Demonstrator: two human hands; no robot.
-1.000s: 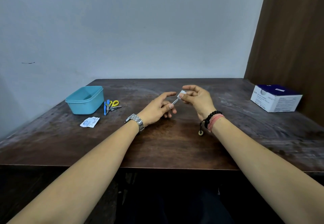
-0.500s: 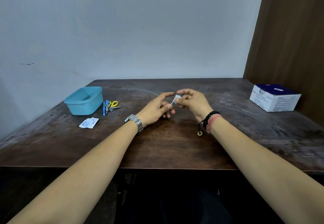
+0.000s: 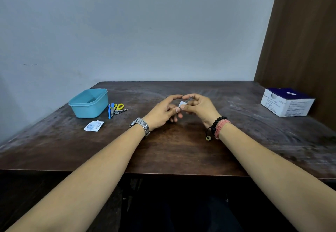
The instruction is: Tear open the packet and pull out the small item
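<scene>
Swab [image 3: 181, 104], small white piece, sits between both hands above mid worktop [image 3: 181, 150], pinched by right hand [image 3: 199, 107] fingers, thumb tip on its lower edge. Thin metal tool [image 3: 189, 99] is also in the right hand, long axis running up-right from the swab, far end hidden in the fingers. Left hand [image 3: 163, 111] just left of the swab, fingers loosely curled; whether it grips anything can't be told. Right hand is nearer: it already holds the swab

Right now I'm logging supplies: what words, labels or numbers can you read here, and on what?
White and blue box: printed lines on its sides, too small and blurred to read.
Torn packet on the table: faint print, unreadable.
Watch: nothing readable.
White bit held between the hands: no text visible.
</scene>
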